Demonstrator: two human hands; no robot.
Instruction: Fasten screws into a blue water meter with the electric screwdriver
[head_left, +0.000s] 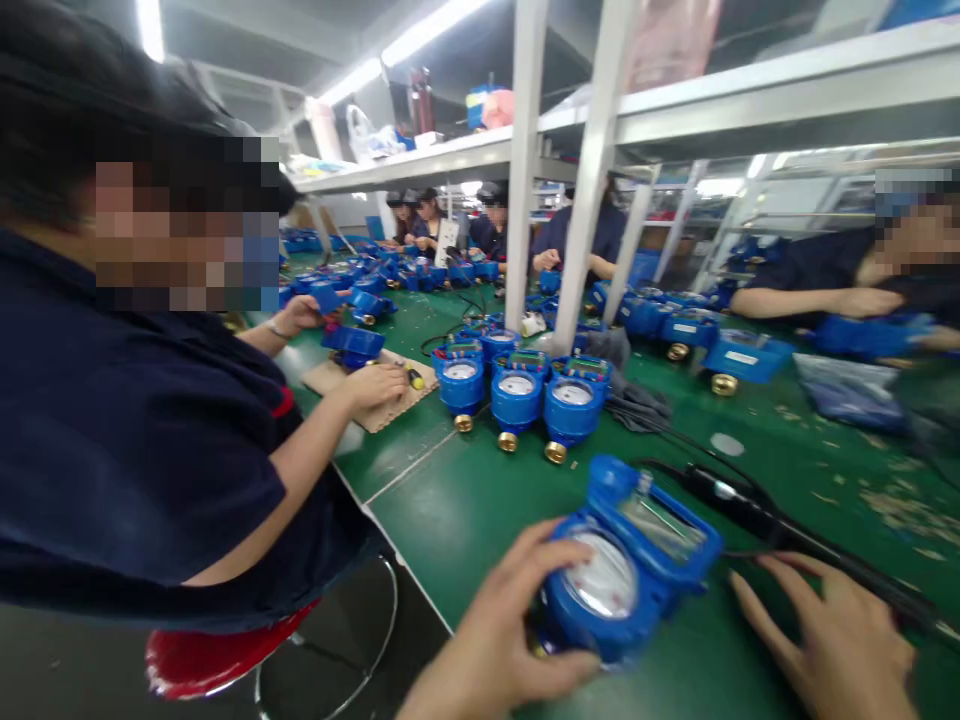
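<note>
Far left, we have a co-worker (127,430) in a dark shirt, above a red stool (225,655) with chrome legs, right at the bench edge. Their near hand is over a cardboard sheet (375,420), beside a yellow-and-black tool (415,378). Bench top (420,510) is green, glossy, pale seam across it. Further back, a long cluster of blue cases (405,270), people in dark shirts around it. Overhead, tube lights (435,30) and a loaded white shelf (750,108) on white posts (525,180). Middle: three meters (517,402) in a row, brass ends toward us. Right of them, a crumpled grey cloth (637,405). Front: our left hand (510,625) is wrapped round the held meter (604,580), thumb low, fingers up by the dial. It's over the green top near our edge; can't tell if it touches. Behind it, a black corded tool (765,520) runs down right. Our right hand (840,630): fingers spread, just beside that tool, contact unclear. Far right, a clear bag (851,390) lies flat, pale scraps (900,510) near it, another worker (817,270) behind.
</note>
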